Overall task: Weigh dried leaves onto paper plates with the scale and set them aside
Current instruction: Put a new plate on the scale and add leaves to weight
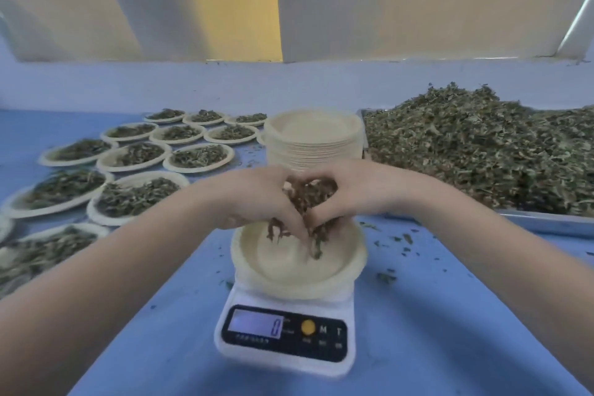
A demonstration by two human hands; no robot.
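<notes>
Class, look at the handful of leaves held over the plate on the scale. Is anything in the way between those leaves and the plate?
Nothing visible. The left hand and right hand grip the leaves together directly above the plate on the scale. The plate looks bare below, with strands already dangling toward it.

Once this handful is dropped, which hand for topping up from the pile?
Right, probably. The leaf pile lies on the right hand's side, next to the scale. The left hand sits nearer the filled plates, so it suits setting the plate aside.
</notes>
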